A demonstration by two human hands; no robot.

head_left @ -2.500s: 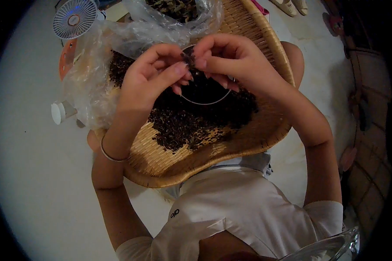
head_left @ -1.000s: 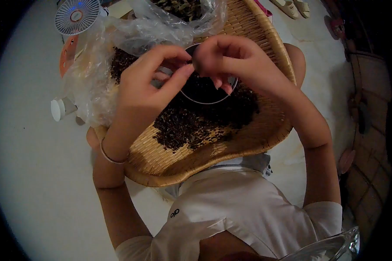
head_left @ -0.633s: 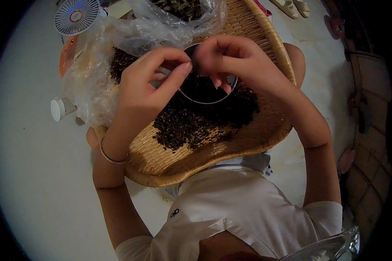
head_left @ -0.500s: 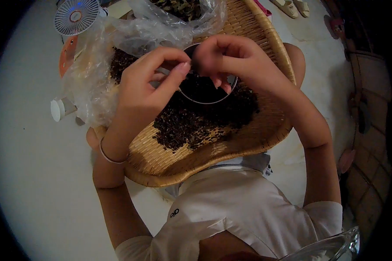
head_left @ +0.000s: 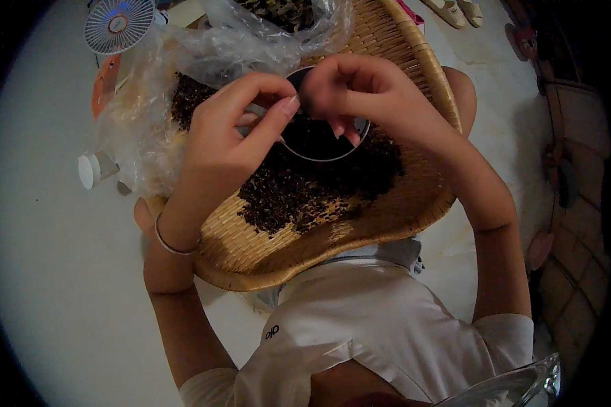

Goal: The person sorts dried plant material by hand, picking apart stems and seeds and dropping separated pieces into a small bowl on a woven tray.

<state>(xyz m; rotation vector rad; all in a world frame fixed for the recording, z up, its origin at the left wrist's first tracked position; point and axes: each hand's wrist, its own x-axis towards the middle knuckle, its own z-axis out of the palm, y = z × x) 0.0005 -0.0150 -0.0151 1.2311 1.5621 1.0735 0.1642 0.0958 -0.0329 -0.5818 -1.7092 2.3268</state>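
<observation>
Both hands are raised over a round, pale-rimmed bowl (head_left: 322,158) with dark contents, which sits in a woven bamboo tray (head_left: 251,254). The thumb and forefinger of my left hand (head_left: 234,129) pinch together at the bowl's left side; whatever is between them is too small to name. My right hand (head_left: 360,91) is curled above the bowl's right part, its thumb and forefinger blurred and close to the left fingertips. What it pinches cannot be made out. Dark, crumbly dried bits (head_left: 285,193) lie heaped on the tray around the bowl.
A clear plastic bag (head_left: 142,136) drapes over the tray's left and far side. Dried leaves (head_left: 282,12) show at the top. A small fan (head_left: 119,26) stands at upper left, a white-capped container (head_left: 96,169) at left. Sandals (head_left: 448,12) lie on the floor at upper right.
Hardly anything differs. Both hands hold nearly the same place above the bowl, with only slight finger movement.
</observation>
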